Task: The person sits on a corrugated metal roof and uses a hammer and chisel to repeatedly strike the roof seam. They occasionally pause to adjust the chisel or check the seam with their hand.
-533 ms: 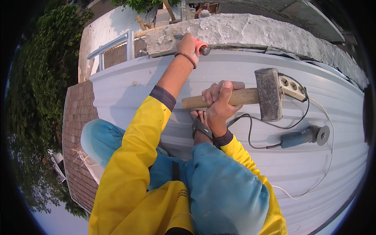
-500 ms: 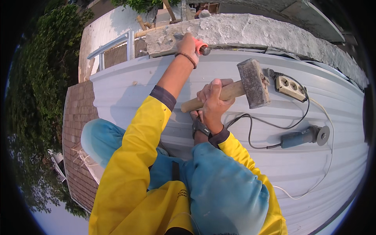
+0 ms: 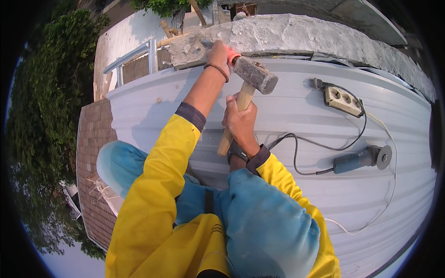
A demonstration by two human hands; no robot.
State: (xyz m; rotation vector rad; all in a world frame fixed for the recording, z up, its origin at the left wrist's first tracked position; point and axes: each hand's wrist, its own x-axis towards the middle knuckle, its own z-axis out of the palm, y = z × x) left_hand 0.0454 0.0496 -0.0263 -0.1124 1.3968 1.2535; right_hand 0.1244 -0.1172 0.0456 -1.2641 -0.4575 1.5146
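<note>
My left hand [image 3: 217,58] is closed around a chisel with an orange-red hand guard [image 3: 230,54], held against the side of a rough concrete wall top [image 3: 287,33]. The chisel's tip is hidden behind the hand and against the concrete. My right hand [image 3: 242,119] grips the wooden handle of a club hammer [image 3: 256,76]. Its worn, dusty steel head is right at the chisel's struck end, touching it or nearly so. The handle slants down toward my right knee, its butt sticking out below the fist.
On the pale corrugated metal roofing [image 3: 301,194] to the right lie a blue angle grinder [image 3: 354,161] and a socket strip [image 3: 343,101], joined by a dark cable. A white lead curves beside them. At left stand a steel channel frame [image 3: 132,58] and a brown tiled roof [image 3: 92,162].
The hammer has swung left and up, its head moving from beside the socket strip to the chisel's end. My left hand and the chisel have stayed nearly in place.
</note>
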